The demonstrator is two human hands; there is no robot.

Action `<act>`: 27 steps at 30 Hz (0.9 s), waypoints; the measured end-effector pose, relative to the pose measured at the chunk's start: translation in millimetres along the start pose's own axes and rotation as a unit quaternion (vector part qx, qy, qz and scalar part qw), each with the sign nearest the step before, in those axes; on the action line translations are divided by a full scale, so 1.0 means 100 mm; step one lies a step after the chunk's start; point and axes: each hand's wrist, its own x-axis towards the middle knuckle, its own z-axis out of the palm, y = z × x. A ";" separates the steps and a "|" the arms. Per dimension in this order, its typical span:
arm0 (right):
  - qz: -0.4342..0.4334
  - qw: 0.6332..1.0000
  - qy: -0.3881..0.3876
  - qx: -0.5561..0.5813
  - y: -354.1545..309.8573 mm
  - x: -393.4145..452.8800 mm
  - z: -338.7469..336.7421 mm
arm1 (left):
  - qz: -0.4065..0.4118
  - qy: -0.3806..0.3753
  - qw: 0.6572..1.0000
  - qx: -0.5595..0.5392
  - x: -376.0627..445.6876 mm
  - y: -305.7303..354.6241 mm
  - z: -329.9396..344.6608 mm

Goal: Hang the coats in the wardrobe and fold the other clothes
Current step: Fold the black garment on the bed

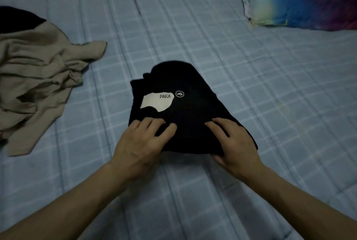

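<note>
Blue checked bedspread point(251, 85): mid-bed, a folded black sweatshirt point(193, 108) is pressed flat by the left hand point(143, 139) and right hand point(233, 139), apart, fingers spread. Next, the crumpled beige garment point(36, 77) at the left edge likely needs folding.

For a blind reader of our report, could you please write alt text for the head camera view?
Two bare hands, left hand and right hand, press flat on a folded black garment with a white "PAKA" patch, on a blue checked bedsheet. A crumpled beige garment lies left; a colourful pillow upper right.
</note>
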 end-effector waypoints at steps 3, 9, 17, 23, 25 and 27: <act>-0.001 1.000 -0.002 -0.010 -0.08 0.32 -0.57 | -0.016 -0.003 0.999 0.031 0.35 -0.14 -0.46; -0.020 1.000 0.020 0.008 -0.36 0.57 -1.70 | -0.062 -0.045 0.996 0.048 0.56 -0.07 -1.62; -0.106 0.994 0.005 0.033 -0.76 0.43 -2.44 | -0.143 -0.053 0.984 0.090 0.26 0.52 -2.39; -0.227 0.973 0.035 0.034 -1.27 0.08 -3.18 | -0.168 0.014 0.964 0.207 -0.21 1.02 -3.51; -0.270 0.960 0.059 0.041 -1.54 -0.01 -3.46 | -0.191 0.031 0.950 0.246 -0.41 1.19 -3.95; -0.317 0.943 0.086 0.058 -1.86 -0.08 -3.74 | -0.223 0.043 0.932 0.281 -0.64 1.38 -4.39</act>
